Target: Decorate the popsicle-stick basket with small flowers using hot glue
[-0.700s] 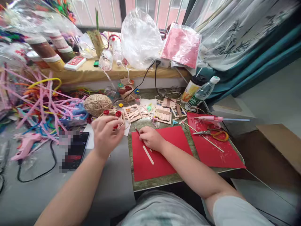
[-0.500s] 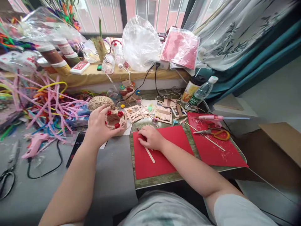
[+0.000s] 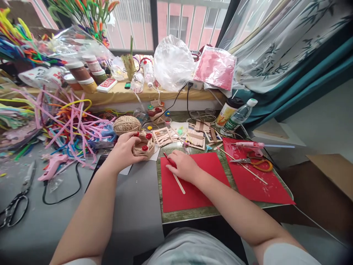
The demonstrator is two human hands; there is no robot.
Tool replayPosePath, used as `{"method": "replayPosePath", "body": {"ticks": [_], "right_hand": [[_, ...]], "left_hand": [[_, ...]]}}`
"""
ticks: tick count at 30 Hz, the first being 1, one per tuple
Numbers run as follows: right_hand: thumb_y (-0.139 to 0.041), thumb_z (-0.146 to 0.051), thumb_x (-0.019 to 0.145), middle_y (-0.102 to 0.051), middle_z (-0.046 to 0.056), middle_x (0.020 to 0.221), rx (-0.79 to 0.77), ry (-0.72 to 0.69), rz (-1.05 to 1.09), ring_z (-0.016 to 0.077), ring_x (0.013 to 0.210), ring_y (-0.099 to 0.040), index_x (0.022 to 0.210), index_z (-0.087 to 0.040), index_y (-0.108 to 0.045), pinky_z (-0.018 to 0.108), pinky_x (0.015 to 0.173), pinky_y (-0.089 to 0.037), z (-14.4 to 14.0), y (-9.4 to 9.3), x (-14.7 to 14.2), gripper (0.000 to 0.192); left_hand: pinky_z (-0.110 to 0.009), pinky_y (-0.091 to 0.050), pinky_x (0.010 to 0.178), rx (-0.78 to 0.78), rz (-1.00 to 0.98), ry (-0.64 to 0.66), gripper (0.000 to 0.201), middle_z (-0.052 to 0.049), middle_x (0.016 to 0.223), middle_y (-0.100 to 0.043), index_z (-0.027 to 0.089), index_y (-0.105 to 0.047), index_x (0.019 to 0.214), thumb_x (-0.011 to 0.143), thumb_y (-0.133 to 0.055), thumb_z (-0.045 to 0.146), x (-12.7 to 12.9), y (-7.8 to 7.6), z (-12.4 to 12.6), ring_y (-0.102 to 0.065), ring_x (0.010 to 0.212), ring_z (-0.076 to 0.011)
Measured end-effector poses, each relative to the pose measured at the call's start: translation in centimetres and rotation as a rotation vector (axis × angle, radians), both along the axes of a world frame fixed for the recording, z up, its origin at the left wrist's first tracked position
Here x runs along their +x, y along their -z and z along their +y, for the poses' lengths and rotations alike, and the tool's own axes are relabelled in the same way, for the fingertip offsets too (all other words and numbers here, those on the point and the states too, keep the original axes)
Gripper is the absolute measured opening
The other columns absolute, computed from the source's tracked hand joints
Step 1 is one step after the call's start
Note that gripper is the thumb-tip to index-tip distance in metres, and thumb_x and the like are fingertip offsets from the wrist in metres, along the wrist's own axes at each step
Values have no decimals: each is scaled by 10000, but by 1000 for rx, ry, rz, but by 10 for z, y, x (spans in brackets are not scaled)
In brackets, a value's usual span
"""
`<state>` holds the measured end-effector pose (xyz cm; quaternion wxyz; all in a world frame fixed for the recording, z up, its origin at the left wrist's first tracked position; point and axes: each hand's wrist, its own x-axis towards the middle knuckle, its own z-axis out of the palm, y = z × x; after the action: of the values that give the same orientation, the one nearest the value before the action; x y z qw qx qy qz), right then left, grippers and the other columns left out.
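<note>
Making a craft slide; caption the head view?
Left hand curved around a rose-trimmed twine basket, right hand over red paper with a slim pencil-like rod and pale craft stick.

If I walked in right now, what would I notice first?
Probably the bright red sheet under the right hand. Next might be the twine basket with red flowers at the left hand, then the pink fuzzy sticks tangled on the left and the puffy clear bag on the windowsill.

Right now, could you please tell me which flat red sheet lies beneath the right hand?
The central red rectangular sheet, bearing a pale wooden stick; the other red sheet, further right, bears orange-handled metal scissors.
</note>
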<state>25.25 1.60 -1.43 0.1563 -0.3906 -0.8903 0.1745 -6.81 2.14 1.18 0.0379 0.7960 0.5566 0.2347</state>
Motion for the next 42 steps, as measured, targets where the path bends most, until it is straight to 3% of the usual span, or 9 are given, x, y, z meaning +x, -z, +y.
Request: {"method": "replayPosePath", "body": {"ticks": [3, 7, 12, 17, 26, 30, 33, 37, 42], "right_hand": [[-832, -445, 871, -637, 131, 1198, -159, 112, -160, 314, 1085, -637, 1228, -190, -655, 389, 844, -516, -27, -23, 3, 472], [-873, -369, 834, -613, 147, 1290, -274, 161, -219, 329, 1141, -644, 1378, -193, -599, 415, 912, -537, -51, -26, 13, 634], [-745, -264, 948, -632, 132, 1264, -243, 154, -96, 290, 1172, -634, 1357, -199, -617, 373, 970, -518, -53, -5, 21, 434], [-602, -182, 1020, -672, 100, 1129, -190, 138, -51, 230, 1035, -645, 1166, -199, -675, 300, 849, -494, -48, 4, 22, 164], [-657, -55, 841, -728, 130, 943, -219, 262, -253, 260, 850, -674, 955, -155, -689, 314, 699, -423, -29, -5, 2, 155], [-686, -76, 804, -737, 116, 918, -200, 295, -263, 257, 816, -669, 917, -180, -696, 312, 664, -406, -20, -4, 1, 154], [-663, -95, 815, -733, 82, 868, -176, 353, -264, 236, 759, -654, 879, -202, -693, 303, 628, -389, -8, -6, 24, 128], [-586, -54, 826, -733, 117, 987, -93, 475, -279, 257, 865, -658, 940, -185, -697, 324, 712, -419, 9, -11, 78, 206], [-542, -47, 855, -707, 122, 999, 30, 543, -349, 274, 977, -649, 950, -180, -674, 347, 836, -444, 8, 3, 125, 210]], "left_hand": [[-569, -412, 1207, 14, 9, 27, 455, -128, 1473, -569, 235, -708, 924, 730, -881, 608, -5, 4, 2, -482, 1413, -387], [-555, -442, 1176, 43, -81, 21, 360, -113, 1385, -630, 236, -707, 841, 749, -880, 538, -5, -1, -1, -530, 1353, -366], [-512, -493, 1130, 51, -409, -46, 372, -99, 1311, -659, 226, -704, 897, 770, -866, 537, 12, -11, -8, -603, 1277, -326], [-495, -530, 1103, 81, -731, 62, 361, -100, 1252, -659, 225, -667, 953, 834, -823, 528, 33, 3, -7, -650, 1242, -299], [-544, -482, 1172, 304, -219, 145, 390, -90, 1256, -696, 277, -726, 950, 743, -914, 548, 45, -2, -20, -599, 1305, -339], [-582, -472, 1178, 320, -197, 2, 390, -92, 1250, -694, 283, -720, 927, 754, -891, 587, 40, -3, -20, -603, 1305, -354], [-621, -471, 1177, 320, -206, -25, 419, -94, 1263, -694, 294, -718, 935, 724, -904, 604, 37, -2, -22, -600, 1318, -374], [-595, -493, 1189, 216, -172, 242, 427, -85, 1277, -717, 306, -730, 985, 743, -890, 620, 52, 4, -32, -590, 1357, -361], [-579, -441, 1262, 126, -69, 582, 368, -102, 1368, -701, 286, -722, 1121, 893, -779, 569, 100, 16, -42, -540, 1444, -351]]}}
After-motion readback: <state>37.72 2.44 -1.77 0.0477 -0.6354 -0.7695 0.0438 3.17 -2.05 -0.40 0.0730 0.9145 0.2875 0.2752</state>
